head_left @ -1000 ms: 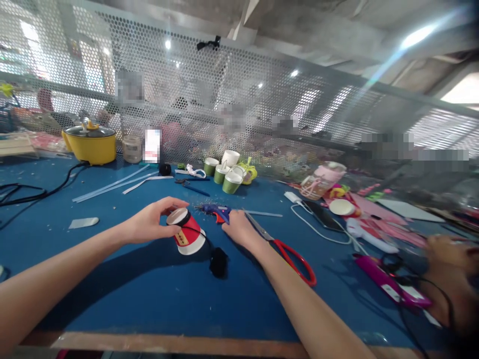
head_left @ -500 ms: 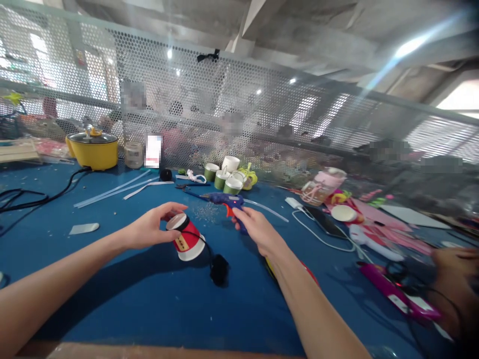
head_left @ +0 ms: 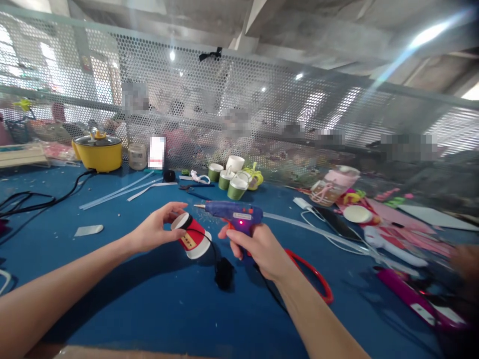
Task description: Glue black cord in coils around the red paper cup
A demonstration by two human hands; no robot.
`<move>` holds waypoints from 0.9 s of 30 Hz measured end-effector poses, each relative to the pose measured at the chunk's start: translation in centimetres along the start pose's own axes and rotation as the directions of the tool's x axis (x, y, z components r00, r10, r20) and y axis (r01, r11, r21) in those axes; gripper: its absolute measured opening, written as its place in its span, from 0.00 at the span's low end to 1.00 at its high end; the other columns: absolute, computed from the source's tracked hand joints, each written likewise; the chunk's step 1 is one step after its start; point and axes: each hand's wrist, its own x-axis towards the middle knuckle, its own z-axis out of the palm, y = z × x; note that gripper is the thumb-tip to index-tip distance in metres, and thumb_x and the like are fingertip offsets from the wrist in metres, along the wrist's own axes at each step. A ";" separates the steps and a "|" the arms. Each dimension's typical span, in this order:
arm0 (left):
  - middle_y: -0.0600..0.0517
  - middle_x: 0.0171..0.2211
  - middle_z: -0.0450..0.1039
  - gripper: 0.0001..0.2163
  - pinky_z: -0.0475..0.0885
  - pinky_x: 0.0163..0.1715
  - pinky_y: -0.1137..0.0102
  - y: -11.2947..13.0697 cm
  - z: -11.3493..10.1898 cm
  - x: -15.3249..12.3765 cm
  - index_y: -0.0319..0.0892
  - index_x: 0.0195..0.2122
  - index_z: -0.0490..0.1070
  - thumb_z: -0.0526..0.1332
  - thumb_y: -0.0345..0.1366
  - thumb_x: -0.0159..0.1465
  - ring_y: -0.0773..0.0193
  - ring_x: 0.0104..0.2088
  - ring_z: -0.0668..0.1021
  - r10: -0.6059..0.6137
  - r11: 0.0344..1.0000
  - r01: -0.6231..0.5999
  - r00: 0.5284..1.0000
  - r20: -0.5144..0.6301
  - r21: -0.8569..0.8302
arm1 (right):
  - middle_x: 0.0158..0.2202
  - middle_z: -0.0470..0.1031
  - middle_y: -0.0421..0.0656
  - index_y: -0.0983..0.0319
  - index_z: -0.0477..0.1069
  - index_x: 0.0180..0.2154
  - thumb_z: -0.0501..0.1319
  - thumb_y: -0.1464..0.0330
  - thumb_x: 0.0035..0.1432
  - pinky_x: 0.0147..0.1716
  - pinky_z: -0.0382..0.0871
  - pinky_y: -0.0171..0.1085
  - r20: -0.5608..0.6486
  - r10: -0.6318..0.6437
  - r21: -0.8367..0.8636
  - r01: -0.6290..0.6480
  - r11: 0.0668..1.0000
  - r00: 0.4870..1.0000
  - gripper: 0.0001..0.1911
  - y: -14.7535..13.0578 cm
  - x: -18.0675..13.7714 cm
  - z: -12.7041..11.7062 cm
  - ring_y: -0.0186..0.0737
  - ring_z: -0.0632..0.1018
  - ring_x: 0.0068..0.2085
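Note:
My left hand (head_left: 155, 230) grips a small red paper cup (head_left: 196, 238) by its narrow end, thumb on the near side. The cup tilts, with its white rim toward the lower right. Black cord wraps the narrow end and trails down to a fluffy black pompom (head_left: 224, 274) on the table. In my right hand (head_left: 264, 252) is a blue hot glue gun (head_left: 235, 213), its red light lit and a clear glue stick (head_left: 299, 223) running out of its back. The metal nozzle points left, above the cup and apart from it.
Green-and-white cups (head_left: 237, 188) stand at the back beside pliers (head_left: 194, 190). A yellow electric pot (head_left: 99, 153) is far left. To the right lie a phone (head_left: 339, 223), a red ring (head_left: 316, 279) and a purple power strip (head_left: 407, 296). Another person's hand (head_left: 464, 264) is at the right edge.
My right hand has raised the glue gun off the table and brought it nearer to me, its nozzle swinging level above the cup. My left hand keeps its grip on the cup.

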 end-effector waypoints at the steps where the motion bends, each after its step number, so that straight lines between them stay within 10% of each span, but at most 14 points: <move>1: 0.47 0.42 0.64 0.24 0.68 0.43 0.61 0.0 0.0 0.0 0.41 0.50 0.56 0.61 0.34 0.53 0.60 0.42 0.71 0.001 1.000 -0.001 1.000 0.004 -0.004 | 0.14 0.65 0.35 0.64 0.69 0.30 0.56 0.64 0.53 0.21 0.59 0.33 -0.009 -0.002 -0.034 0.001 0.999 1.000 0.09 0.0 -0.1 0.1 0.30 0.64 0.17; 15: 0.48 0.40 0.66 0.24 0.70 0.40 0.62 -0.8 -0.3 0.3 0.40 0.49 0.57 0.62 0.35 0.52 0.61 0.38 0.73 -0.050 0.998 0.049 0.997 -0.058 -0.026 | 0.13 0.65 0.36 0.60 0.63 0.18 0.56 0.64 0.52 0.21 0.66 0.33 -0.057 0.033 -0.393 -0.053 0.918 0.998 0.13 -1.0 -1.2 1.2 0.34 0.70 0.17; 27: 0.49 0.39 0.69 0.24 0.70 0.39 0.61 -0.6 -0.4 0.3 0.41 0.48 0.57 0.63 0.35 0.51 0.61 0.37 0.75 -0.022 1.000 0.021 0.998 -0.059 -0.013 | 0.15 0.69 0.37 0.59 0.68 0.23 0.56 0.65 0.52 0.27 0.66 0.35 -0.068 -0.181 -0.557 0.113 0.823 0.981 0.08 -0.3 -1.1 1.3 0.40 0.75 0.26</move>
